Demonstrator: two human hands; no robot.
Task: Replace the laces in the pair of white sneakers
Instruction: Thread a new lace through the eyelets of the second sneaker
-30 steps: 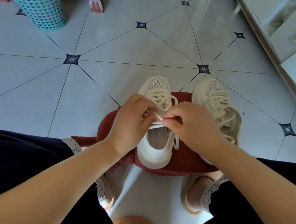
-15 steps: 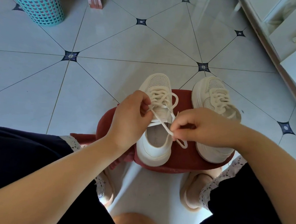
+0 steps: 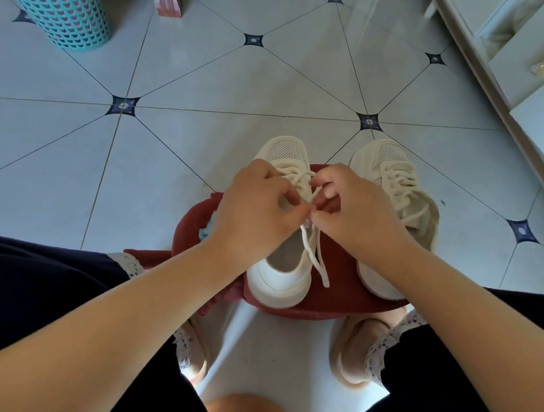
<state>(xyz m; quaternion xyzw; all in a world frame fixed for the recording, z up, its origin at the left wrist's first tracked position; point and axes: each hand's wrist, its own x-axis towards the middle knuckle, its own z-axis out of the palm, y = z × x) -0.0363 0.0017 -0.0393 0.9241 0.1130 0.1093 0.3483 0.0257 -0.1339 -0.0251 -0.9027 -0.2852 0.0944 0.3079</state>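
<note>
Risk: the lace [image 3: 313,256] could slip loose if either pinch eases before the knot cinches. Left hand [image 3: 257,211] and right hand [image 3: 350,210] both have fingers closed on it, tips touching. Left sneaker [image 3: 279,270] directly beneath the fingers on a red stool [image 3: 338,292]; cream, mesh-toed, two tails dangling.

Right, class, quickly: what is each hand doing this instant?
Left hand: closed, pinching the lace of the left sneaker.
Right hand: closed, pinching the same lace.
</note>
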